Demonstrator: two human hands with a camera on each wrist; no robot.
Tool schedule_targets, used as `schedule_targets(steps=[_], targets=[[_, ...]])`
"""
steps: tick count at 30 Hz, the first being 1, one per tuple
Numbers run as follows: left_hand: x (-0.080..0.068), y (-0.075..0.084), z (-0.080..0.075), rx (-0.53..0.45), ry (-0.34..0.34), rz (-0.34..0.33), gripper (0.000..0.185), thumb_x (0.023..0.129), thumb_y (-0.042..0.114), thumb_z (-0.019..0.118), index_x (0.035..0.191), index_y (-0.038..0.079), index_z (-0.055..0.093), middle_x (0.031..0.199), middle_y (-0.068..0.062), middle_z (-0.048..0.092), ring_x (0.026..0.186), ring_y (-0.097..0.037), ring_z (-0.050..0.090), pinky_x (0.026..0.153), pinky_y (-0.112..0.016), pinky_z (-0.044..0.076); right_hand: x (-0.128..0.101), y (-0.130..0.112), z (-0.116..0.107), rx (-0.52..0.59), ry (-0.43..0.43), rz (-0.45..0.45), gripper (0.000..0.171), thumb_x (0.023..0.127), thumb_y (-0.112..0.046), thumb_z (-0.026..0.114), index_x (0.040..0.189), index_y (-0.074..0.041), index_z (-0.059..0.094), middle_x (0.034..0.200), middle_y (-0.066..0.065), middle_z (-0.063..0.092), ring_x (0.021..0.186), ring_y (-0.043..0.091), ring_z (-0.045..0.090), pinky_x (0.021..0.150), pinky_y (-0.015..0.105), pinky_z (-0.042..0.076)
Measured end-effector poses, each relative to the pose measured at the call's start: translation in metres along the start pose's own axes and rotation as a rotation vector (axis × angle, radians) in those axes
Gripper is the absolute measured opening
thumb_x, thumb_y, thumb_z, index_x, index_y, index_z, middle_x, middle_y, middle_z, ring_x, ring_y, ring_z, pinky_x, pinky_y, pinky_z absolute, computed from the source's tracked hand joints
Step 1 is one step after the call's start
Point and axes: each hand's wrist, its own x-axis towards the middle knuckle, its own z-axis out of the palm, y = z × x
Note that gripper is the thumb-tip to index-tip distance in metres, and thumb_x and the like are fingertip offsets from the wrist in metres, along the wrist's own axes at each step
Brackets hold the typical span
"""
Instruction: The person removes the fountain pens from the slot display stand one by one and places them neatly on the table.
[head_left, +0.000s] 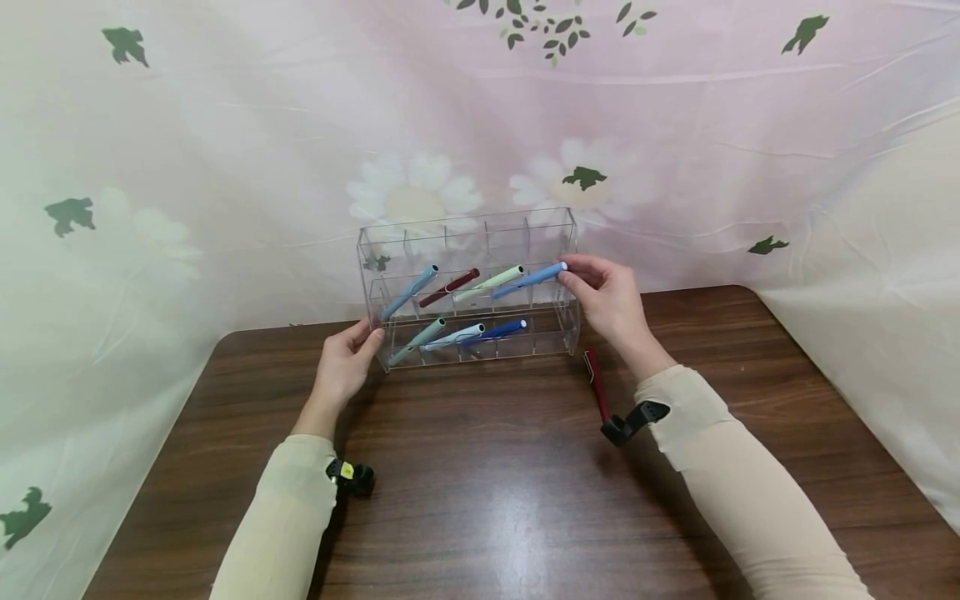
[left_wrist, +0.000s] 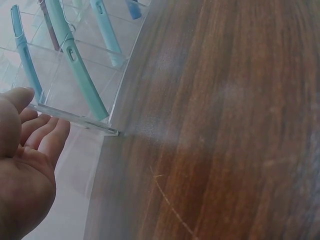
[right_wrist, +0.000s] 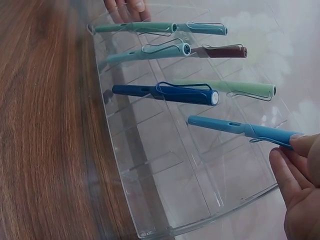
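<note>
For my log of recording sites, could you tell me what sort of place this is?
Probably a staged indoor tabletop setup: a dark wooden table, a floral cloth backdrop hung behind it, and a clear acrylic pen organizer holding coloured pens.

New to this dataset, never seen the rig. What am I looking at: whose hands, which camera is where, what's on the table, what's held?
No machine: a person works with bare hands, wearing one head camera and one on each wrist. The head view looks down at a wooden table bearing a clear acrylic organizer with pens slanting in its compartments. The right hand pinches the cap end of a light blue pen; the right wrist view shows it closer. The left hand rests open against the organizer's left end. A dark red pen lies on the table.
</note>
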Motion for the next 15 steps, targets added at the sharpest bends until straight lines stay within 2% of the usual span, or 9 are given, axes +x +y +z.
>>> schedule_targets(steps=[10, 12, 15], targets=[[-0.0003, 0.0014, -0.0004, 0.006, -0.006, 0.004, 0.049, 0.114, 0.023, 0.058, 0.157, 0.002, 0.053, 0.151, -0.022, 0.063, 0.138, -0.034, 0.064, 0.114, -0.05, 0.052, 0.0001, -0.0027, -0.0019, 0.032, 0.044, -0.018, 0.03, 0.103, -0.016, 0.076, 0.127, 0.001, 0.077, 0.12, 0.024, 0.079, 0.091, -0.009, 0.072, 0.083, 0.012, 0.057], [-0.0004, 0.0019, -0.0009, 0.007, -0.007, 0.012, 0.049, 0.114, 0.023, 0.058, 0.157, 0.001, 0.053, 0.151, -0.023, 0.062, 0.139, -0.034, 0.063, 0.115, -0.049, 0.052, -0.0002, -0.0046, -0.0029, 0.055, 0.047, -0.024, 0.03, 0.103, -0.016, 0.076, 0.127, 0.002, 0.076, 0.118, 0.021, 0.081, 0.09, -0.009, 0.073, 0.085, 0.013, 0.059], [-0.0011, 0.0016, -0.0014, 0.009, -0.012, 0.013, 0.05, 0.114, 0.024, 0.058, 0.158, 0.001, 0.052, 0.152, -0.022, 0.061, 0.14, -0.034, 0.062, 0.115, -0.05, 0.052, -0.0019, -0.0075, -0.005, 0.104, 0.051, -0.03, 0.031, 0.103, -0.015, 0.076, 0.127, 0.004, 0.075, 0.111, 0.007, 0.084, 0.089, -0.007, 0.076, 0.087, 0.015, 0.06]])
